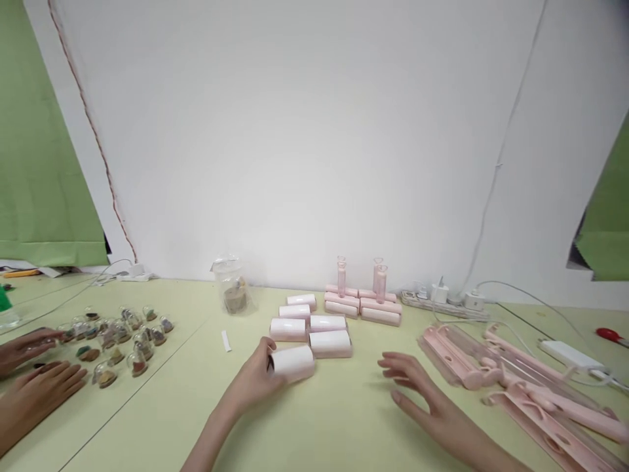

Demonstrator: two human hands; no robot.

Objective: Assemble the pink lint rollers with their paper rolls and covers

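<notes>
Gripping one white cylinder (295, 362) by its left end with the left hand (255, 373), fingers at the far edge of the open end and thumb at the near side; lying on its side, just to the right of that hand. Unable to determine any gap between cylinder and worktop (344, 419). Observed just beyond the left hand and slightly to its right: five similar cylinders (287, 329), lying on their sides in a close group. Noted farther off in the same direction, near the wall (319, 164): pink bars (343, 304) in two side-by-side sets, with clear pinkish tubes (382, 285) upright at them. Holding nothing in the right hand (420, 383), spread fairly wide, thumb apart from fingers, well apart from the gripped cylinder. Found just to the right of the right hand: pink frames (452, 357), bunched together. Seen beyond that hand, near the wall: a power strip (417, 300) with white plugs (439, 292). Recorded beyond and left of the left hand: a white strip (226, 341) and a clear bag (234, 288) with brown contents. Logged well to its left: small clear domes (139, 362), with a co-worker's hands (44, 387) at their left edge.
</notes>
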